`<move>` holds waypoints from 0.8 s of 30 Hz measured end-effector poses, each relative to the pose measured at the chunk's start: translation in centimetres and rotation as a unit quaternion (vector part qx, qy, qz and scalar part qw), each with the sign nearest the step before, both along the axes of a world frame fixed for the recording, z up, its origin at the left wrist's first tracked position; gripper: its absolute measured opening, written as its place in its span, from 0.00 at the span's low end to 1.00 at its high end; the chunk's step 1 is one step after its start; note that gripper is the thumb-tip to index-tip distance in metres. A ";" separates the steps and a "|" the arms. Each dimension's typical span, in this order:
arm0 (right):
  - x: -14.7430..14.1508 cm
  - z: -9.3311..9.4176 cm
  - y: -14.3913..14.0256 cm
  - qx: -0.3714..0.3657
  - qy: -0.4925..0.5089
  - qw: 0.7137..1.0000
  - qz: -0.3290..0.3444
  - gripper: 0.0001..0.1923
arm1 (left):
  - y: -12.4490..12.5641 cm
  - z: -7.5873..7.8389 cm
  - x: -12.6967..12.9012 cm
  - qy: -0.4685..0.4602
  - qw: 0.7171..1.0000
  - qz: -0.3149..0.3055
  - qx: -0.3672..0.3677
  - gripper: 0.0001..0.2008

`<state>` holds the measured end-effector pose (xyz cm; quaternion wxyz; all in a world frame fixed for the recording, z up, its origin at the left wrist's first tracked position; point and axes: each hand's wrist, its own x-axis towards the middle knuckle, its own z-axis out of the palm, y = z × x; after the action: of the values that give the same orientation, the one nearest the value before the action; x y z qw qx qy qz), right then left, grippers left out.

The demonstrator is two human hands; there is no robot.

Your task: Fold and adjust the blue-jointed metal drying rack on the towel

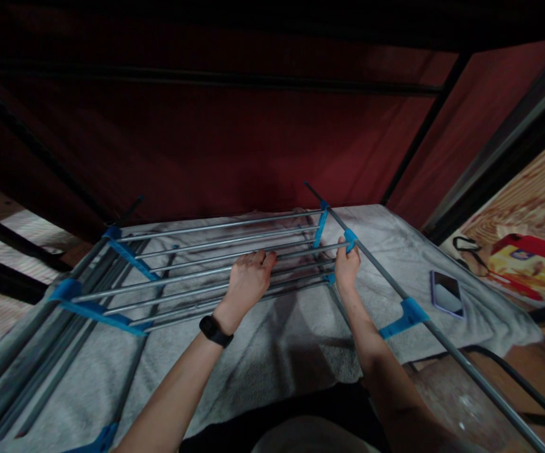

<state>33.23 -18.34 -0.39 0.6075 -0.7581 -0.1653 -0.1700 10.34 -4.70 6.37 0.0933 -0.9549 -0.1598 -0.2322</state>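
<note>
Dim red-walled corner, grey blanket (pixel 301 327) spread over a bed, folding drying rack (pixel 197 277) lying flat on top.

Left hand (pixel 247 280) laid fingers-forward over the rack's middle rods, curled loosely around one. Right hand (pixel 347 264) pinched around the blue plastic joint (pixel 349 239) at the rack's right end, where the long side rail (pixel 442 343) crosses. Best handled by steadying the rods with the left while working the joint slowly with the right, keeping fingers out of the hinge gap. Phone (pixel 447 293) resting on the blanket right of the rack, well apart from the rail.
</note>
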 end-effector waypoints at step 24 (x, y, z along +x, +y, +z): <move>0.8 -2.6 -1.5 -0.034 -0.020 0.999 0.030 0.16 | 0.4 -0.9 -3.6 -0.072 0.997 0.035 0.022 0.16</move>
<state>34.03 -19.84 -3.03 0.5829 -0.7693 -0.2058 -0.1612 6.73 -4.35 5.49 0.1105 -0.9271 -0.1947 -0.3006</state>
